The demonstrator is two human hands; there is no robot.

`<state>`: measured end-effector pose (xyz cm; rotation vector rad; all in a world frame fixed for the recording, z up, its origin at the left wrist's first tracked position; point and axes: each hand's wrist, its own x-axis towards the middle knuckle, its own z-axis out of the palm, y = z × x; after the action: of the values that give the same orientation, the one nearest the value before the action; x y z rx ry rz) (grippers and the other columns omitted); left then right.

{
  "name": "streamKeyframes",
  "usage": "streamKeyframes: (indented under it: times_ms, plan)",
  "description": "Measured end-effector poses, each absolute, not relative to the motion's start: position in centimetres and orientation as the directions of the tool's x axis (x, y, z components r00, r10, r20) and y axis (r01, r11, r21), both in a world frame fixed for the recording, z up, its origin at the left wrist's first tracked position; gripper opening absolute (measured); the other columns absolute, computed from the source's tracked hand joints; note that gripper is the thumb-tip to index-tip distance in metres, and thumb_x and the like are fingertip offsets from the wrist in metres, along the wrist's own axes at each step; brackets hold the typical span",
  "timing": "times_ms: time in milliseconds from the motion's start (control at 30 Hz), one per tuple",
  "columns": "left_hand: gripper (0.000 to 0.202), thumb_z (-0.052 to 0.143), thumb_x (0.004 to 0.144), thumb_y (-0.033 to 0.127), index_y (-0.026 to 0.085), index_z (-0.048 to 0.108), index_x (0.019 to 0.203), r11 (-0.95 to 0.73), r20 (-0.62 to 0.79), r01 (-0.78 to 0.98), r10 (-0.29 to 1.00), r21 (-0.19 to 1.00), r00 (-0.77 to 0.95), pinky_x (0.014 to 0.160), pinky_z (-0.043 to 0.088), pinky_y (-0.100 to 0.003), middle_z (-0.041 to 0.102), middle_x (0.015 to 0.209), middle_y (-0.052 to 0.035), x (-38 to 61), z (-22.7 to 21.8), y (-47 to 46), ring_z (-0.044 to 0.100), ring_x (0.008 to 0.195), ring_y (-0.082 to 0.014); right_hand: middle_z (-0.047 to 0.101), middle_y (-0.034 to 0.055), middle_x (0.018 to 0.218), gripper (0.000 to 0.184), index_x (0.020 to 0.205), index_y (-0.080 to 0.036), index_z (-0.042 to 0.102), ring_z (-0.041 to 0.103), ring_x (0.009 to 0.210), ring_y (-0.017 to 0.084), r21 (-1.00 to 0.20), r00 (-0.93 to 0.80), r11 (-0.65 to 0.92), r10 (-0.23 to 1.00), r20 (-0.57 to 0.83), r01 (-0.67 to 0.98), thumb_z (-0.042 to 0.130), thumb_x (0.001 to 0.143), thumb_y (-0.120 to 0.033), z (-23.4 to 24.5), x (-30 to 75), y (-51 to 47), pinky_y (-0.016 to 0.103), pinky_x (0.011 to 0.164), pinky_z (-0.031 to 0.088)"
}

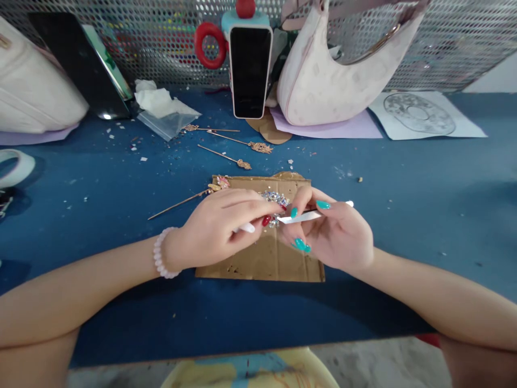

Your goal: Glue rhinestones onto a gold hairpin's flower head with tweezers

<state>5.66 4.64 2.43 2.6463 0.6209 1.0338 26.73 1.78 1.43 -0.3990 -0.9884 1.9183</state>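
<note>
Over a piece of cardboard (258, 267), my two hands meet near a small cluster of sparkling clear and bluish stones (276, 199). My left hand (220, 221), with a beaded bracelet at the wrist, has its thumb and forefinger pinched together. Whatever sits between those fingertips is too small to make out. A white pointed shape, perhaps a nail, shows below its fingers. My right hand (335, 229) grips slim white tweezers (305, 216), their pointed tip close to my left fingertips; the two arms of the tool cannot be told apart. A gold hairpin (177, 204) with a pinkish ornament lies beside the cardboard.
Several thin gold hairpins (226, 156) lie farther back. Behind them stand a phone (250, 73), a pale handbag (323, 91) and, left, a dark phone (81, 64). A plastic bag (167, 123) holds white tissue on top. A tape roll (16, 170) is at far left.
</note>
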Motion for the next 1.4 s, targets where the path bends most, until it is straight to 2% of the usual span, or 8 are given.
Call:
streamKeyframes:
  times_ms: [167,500,900,1100,1400]
  plan:
    - [0.014,0.059,0.092,0.016,0.02,0.062,0.105,-0.887,0.6,0.263,0.452,0.38,0.66,0.081,0.054,-0.025,0.074,0.096,-0.0033,5.7,2.7,4.7,0.069,0.088,-0.0134,0.066,0.0011,0.063,0.023,0.087,-0.017,0.062,0.056,0.056,0.012,-0.767,-0.557,-0.306,0.826,0.08,-0.564,0.04,0.089,-0.023,1.2,26.8,1.9,0.024,0.055,0.038]
    - [0.01,0.06,0.091,0.012,0.021,0.062,0.093,-0.839,0.552,0.217,0.501,0.5,0.666,0.073,0.053,-0.023,0.073,0.084,0.0004,5.6,3.4,4.5,0.066,0.076,-0.0107,0.064,0.0025,0.059,0.025,0.081,-0.016,0.063,0.053,0.053,0.013,-0.782,-0.577,-0.325,0.815,0.055,-0.533,0.038,0.083,-0.015,1.0,27.1,2.1,0.028,0.056,0.038]
    - [0.015,0.059,0.09,0.007,0.018,0.063,0.098,-0.841,0.569,0.248,0.514,0.48,0.642,0.08,0.052,-0.017,0.074,0.088,0.0003,5.5,3.2,5.0,0.067,0.083,-0.0076,0.061,0.0008,0.054,0.027,0.08,-0.018,0.06,0.051,0.05,0.012,-0.782,-0.532,-0.29,0.845,0.062,-0.551,0.035,0.088,-0.021,0.8,27.3,2.4,0.028,0.057,0.039]
    - [0.014,0.062,0.089,0.01,0.017,0.065,0.1,-0.857,0.571,0.235,0.487,0.459,0.661,0.08,0.052,-0.019,0.074,0.091,-0.0025,5.6,2.8,5.0,0.068,0.083,-0.01,0.064,0.0014,0.056,0.024,0.082,-0.018,0.061,0.052,0.05,0.012,-0.792,-0.537,-0.28,0.84,0.071,-0.543,0.037,0.085,-0.02,0.8,27.2,2.4,0.027,0.056,0.038]
    - [0.012,0.062,0.09,0.015,0.02,0.065,0.101,-0.842,0.55,0.272,0.517,0.466,0.655,0.077,0.052,-0.02,0.074,0.091,-0.0003,5.5,2.8,5.3,0.068,0.082,-0.0108,0.062,0.0003,0.058,0.019,0.081,-0.018,0.061,0.052,0.051,0.013,-0.838,-0.511,-0.23,0.857,0.066,-0.495,0.042,0.083,-0.021,0.7,27.5,2.6,0.028,0.056,0.039]
